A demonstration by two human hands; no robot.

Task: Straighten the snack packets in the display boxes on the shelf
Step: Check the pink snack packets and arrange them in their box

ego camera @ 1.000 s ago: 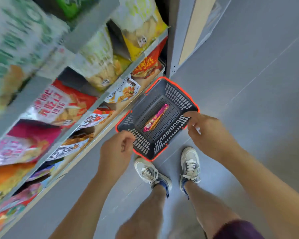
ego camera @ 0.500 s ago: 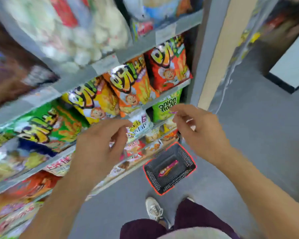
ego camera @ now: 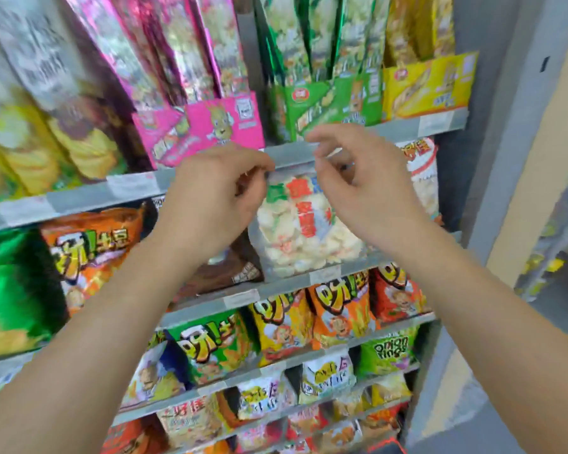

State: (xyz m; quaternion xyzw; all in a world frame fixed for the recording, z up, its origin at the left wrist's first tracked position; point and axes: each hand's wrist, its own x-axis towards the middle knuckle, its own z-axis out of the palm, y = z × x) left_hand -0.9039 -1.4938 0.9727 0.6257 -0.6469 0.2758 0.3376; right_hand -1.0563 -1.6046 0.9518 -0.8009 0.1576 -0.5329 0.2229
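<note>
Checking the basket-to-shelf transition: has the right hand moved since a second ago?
Yes. The right hand has risen from the floor basket's rim to the shelf edge below the green display box.

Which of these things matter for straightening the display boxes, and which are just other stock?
For the job: pink display box, green display box, yellow display box, tall packets standing in them, left hand, right hand.
Just there: clear bag of puffed snacks, orange chip bag, onion rings bag.
</note>
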